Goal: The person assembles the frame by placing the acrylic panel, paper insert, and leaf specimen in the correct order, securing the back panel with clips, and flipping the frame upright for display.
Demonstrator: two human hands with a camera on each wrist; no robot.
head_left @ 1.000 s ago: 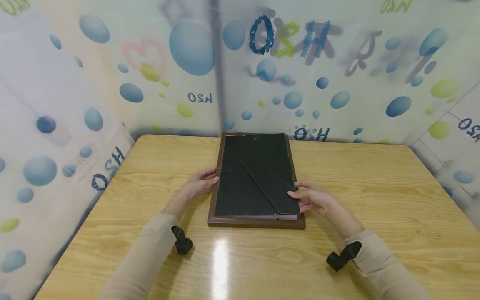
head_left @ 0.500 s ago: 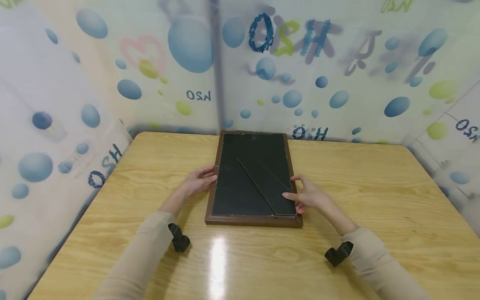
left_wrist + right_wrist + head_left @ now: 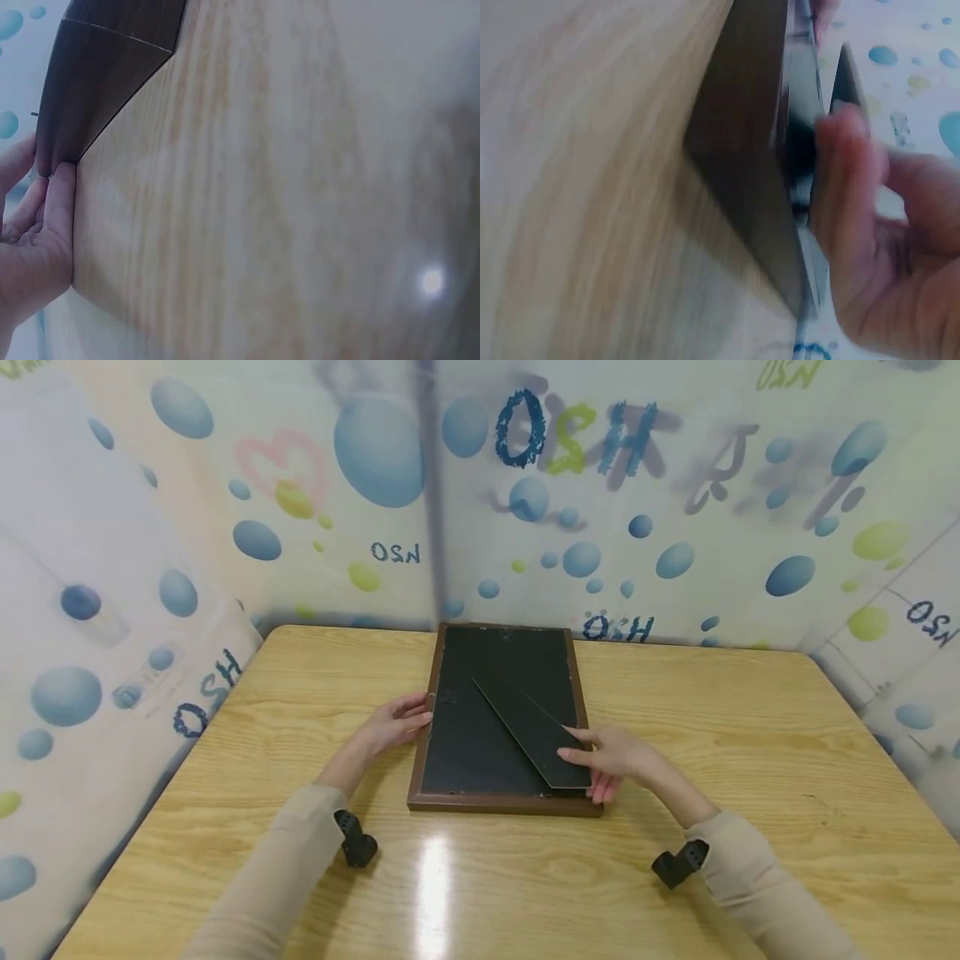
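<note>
The left sleeve (image 3: 262, 868) and right sleeve (image 3: 772, 881) match: long, plain beige cloth, lightly creased, ending short of the bare left hand (image 3: 386, 728) and bare right hand (image 3: 617, 755). A black left wrist camera (image 3: 357, 842) and a similar black right wrist camera (image 3: 680, 863) jut from the cuffs (image 3: 327, 808), each with a bracket (image 3: 694, 856) and a stubby end piece (image 3: 665, 870)

Glossy wood grain is shown by the bench (image 3: 720, 727), a smooth sheen by the frame (image 3: 506, 807), matt board by its backing (image 3: 463, 739) and stand (image 3: 528, 727), dull cloth by the 2 sleeves (image 3: 273, 864).
</note>
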